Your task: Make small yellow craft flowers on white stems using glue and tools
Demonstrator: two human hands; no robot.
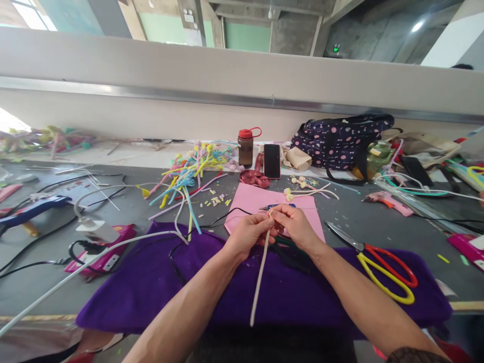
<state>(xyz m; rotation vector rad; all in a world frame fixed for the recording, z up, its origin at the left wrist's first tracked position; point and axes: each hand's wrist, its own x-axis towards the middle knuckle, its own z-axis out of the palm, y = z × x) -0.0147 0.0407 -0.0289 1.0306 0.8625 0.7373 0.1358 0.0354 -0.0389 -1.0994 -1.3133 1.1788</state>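
A white fuzzy pipe cleaner point(259, 282) hangs down from my fingertips, its free end pointing towards me. My left hand point(247, 234) is closed, pinching it near the top. The fingers of my right hand point(293, 224) are closed on the same upper end, where a small cream bit shows between the thumbs; its exact shape is hidden. Both hands are over the near edge of a pink sheet point(308, 209) and the purple cloth point(151, 282). Just beyond them on the sheet lie cream pipe-cleaner stems with pale yellow tufts point(289, 194).
Large scissors point(385, 267) with red and yellow handles lie to the right, near a pink glue gun point(391, 201). Coloured pipe cleaners point(185, 176) are heaped at the back left. Behind stand a bottle point(245, 150), a phone point(272, 161) and a patterned bag point(336, 143). Cables and a power strip point(117, 247) lie left.
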